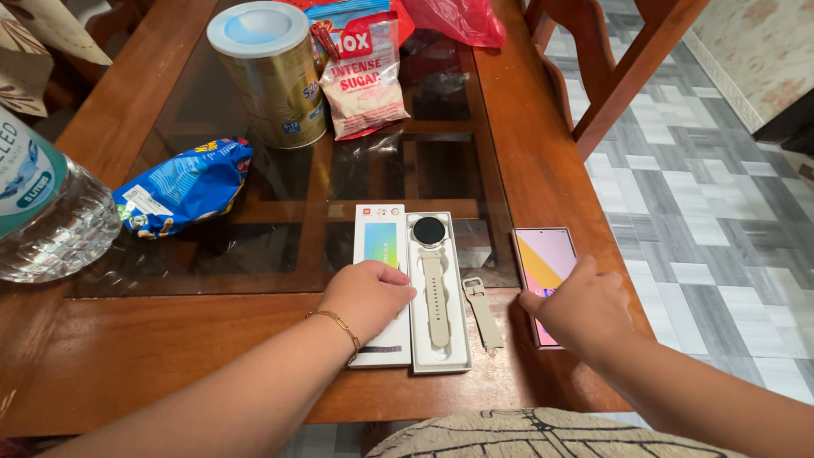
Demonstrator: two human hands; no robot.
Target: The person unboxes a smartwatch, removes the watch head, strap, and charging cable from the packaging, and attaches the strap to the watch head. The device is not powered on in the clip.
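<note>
Left hand (366, 297) rests curled on the white lid (381, 254), holding nothing, smartwatch box (438, 360) just beside it.

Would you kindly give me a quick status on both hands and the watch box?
Left hand resting on white box lid. Right hand on the phone. Watch in its open tray; loose strap piece between tray and phone.

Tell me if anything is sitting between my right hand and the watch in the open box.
Yes. The loose beige strap piece lies on the wooden table, between the right hand on the phone and the open white box holding the watch. The left hand rests on the box lid on the other side.
</note>
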